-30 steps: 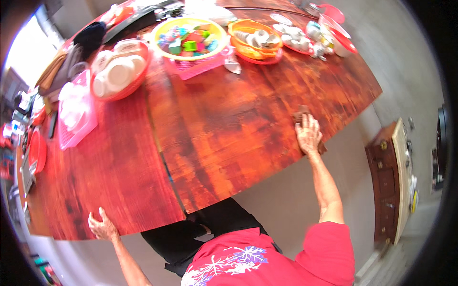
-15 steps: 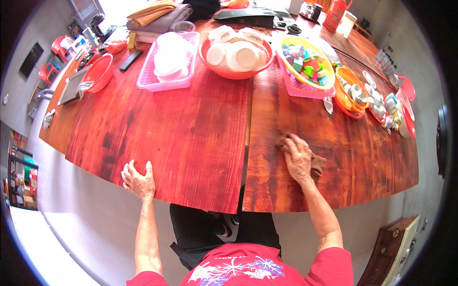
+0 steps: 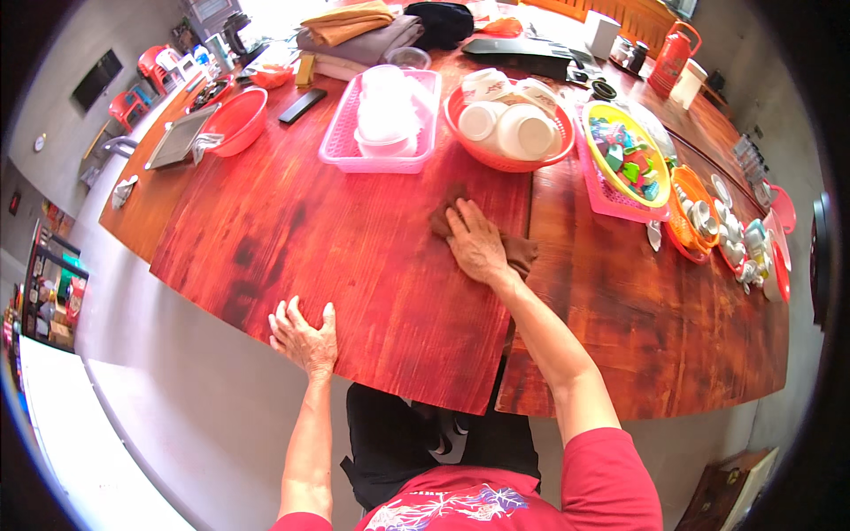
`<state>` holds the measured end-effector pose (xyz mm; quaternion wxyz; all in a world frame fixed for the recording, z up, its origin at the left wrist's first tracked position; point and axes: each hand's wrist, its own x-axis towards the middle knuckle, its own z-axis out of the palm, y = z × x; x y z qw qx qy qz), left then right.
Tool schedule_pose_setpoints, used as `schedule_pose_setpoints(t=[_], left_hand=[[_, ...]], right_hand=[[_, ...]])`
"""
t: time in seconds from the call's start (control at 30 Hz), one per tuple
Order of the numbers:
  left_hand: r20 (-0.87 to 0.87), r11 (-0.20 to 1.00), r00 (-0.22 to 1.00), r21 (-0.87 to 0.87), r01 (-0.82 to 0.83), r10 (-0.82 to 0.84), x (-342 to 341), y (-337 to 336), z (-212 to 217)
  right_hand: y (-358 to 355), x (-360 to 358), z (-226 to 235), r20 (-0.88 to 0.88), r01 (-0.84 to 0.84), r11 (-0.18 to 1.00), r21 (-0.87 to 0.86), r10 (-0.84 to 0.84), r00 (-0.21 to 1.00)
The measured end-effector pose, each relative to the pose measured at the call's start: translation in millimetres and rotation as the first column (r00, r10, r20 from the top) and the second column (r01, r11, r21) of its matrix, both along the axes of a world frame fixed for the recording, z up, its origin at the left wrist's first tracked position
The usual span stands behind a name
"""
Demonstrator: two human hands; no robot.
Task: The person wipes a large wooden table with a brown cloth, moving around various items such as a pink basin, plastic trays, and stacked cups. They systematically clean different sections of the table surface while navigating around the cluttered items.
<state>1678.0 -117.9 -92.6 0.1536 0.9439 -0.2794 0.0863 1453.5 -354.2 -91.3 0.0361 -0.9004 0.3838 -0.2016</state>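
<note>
My right hand (image 3: 478, 246) presses a brown cloth (image 3: 522, 253) against the reddish wooden table (image 3: 328, 239), left of the seam between two boards. Parts of the cloth stick out ahead of the fingers and beside the wrist. Nearer the front edge, my left hand (image 3: 304, 339) rests on the tabletop with fingers spread, holding nothing. Beyond the cloth sit a red basket (image 3: 509, 163) of white bowls and a pink basket (image 3: 341, 146) holding white containers.
At the right stand a yellow basket (image 3: 633, 188) of colourful small pieces and an orange basket (image 3: 686, 237) with cups. A black phone (image 3: 302, 106), a red basin (image 3: 241, 124) and folded cloths (image 3: 354, 37) lie farther back. A red flask (image 3: 673, 62) stands at the far right.
My right hand has slid the cloth leftward and away from me, across the seam onto the left board. My left hand stays at the front edge; the view has shifted.
</note>
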Motion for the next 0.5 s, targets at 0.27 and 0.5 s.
schedule_pose_setpoints(t=[0.27,0.5], left_hand=[[0.077,0.995,0.997,-0.088,0.035,-0.029,8,2,-8],[-0.029,0.986,0.999,-0.159,0.039,-0.045,17,10,-17]], right_hand=[[139,71,4,0.107,-0.456,0.89,-0.017,0.455,0.884],[163,74,-5,0.217,-0.706,0.687,0.171,0.673,0.707]])
